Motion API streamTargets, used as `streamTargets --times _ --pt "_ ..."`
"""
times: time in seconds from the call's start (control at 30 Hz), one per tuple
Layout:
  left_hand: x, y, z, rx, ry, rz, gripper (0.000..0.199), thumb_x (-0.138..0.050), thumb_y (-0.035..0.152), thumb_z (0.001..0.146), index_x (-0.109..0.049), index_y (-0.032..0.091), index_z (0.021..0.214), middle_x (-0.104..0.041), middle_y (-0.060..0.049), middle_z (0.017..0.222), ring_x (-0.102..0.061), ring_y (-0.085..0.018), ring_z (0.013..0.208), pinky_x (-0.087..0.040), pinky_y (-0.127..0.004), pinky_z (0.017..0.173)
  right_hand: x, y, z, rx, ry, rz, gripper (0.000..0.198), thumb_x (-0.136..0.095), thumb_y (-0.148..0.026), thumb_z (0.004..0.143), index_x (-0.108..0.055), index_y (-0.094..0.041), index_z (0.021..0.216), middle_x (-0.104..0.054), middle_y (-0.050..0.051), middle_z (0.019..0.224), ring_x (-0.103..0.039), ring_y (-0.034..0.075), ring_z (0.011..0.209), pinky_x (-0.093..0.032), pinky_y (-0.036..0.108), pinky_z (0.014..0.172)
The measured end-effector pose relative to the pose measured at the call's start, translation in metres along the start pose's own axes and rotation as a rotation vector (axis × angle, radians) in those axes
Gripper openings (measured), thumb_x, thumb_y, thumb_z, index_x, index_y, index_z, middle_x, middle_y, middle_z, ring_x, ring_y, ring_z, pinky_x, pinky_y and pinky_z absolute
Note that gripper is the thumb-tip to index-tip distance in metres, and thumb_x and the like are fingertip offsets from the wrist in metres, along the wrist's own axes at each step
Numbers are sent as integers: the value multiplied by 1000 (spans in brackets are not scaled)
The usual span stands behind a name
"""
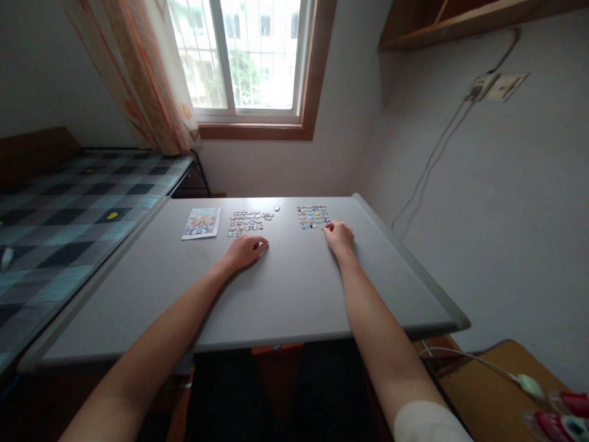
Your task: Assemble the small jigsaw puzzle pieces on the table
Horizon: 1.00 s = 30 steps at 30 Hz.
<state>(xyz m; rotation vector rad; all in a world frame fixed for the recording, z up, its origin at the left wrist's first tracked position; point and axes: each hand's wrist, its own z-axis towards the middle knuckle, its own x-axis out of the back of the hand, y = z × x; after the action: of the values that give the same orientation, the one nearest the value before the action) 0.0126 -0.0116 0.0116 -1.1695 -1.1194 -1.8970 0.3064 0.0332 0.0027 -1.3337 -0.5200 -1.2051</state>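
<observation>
Jigsaw puzzle pieces [313, 216] lie in close rows on the grey table [285, 288], right of its middle. At their lower right corner my right hand [339, 236] is closed in a pinch on a small puzzle piece [324, 229], mostly covered by the fingertips. A second group of pieces [246, 221] spreads in looser rows to the left. Just below that group my left hand [247, 249] rests on the tabletop, fingers loosely bent with a gap beside the thumb, and nothing shows in it. One separate piece [277, 209] lies between the groups, toward the back.
A printed picture sheet [202, 223] lies left of the pieces. Beyond the table's left side stands a bed with a checked cover [115, 190]. A wall with a socket and hanging cable [427, 162] borders the right. A wooden stool [488, 380] stands at lower right.
</observation>
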Motion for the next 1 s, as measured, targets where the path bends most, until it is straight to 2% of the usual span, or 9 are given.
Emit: streamTargets --times 0.17,0.37,0.6,0.8,1.0 --pt "1 1 0 6 -6 -1 35 -43 40 87 -72 24 98 -68 -3 69 -56 -15 59 -36 -24 58 1 1 0 -24 16 25 22 -54 -26 82 -69 -24 98 -61 10 105 -55 24 98 -43 35 83" --pt "1 1 0 8 -14 14 35 -43 41 87 -72 24 98 -68 -2 68 -57 -15 60 -36 -24 58 9 -1 1 -8 -15 44 38 -48 -8 77 -68 -23 105 -62 7 107 -58 19 96 -43 27 84" --pt "1 0 0 0 -16 23 35 -43 40 87 -72 24 97 -68 -2 68 -57 -15 61 -36 -23 58 13 -10 -5 37 -124 -56 29 -50 -19 81 -73 -28 97 -65 5 110 -56 22 99 -43 31 83" --pt "1 1 -1 6 -23 17 34 -43 41 87 -71 25 97 -67 -2 68 -57 -14 61 -35 -23 58 13 -13 -9 115 -139 -85 31 -49 -20 83 -70 -28 105 -62 4 118 -50 25 105 -40 34 87" --pt "2 2 -1 12 -24 16 34 -43 42 87 -71 26 98 -66 -1 67 -56 -14 61 -35 -23 58 9 -13 -10 119 -141 -88 32 -49 -20 84 -67 -26 109 -60 5 121 -48 26 104 -39 36 87"
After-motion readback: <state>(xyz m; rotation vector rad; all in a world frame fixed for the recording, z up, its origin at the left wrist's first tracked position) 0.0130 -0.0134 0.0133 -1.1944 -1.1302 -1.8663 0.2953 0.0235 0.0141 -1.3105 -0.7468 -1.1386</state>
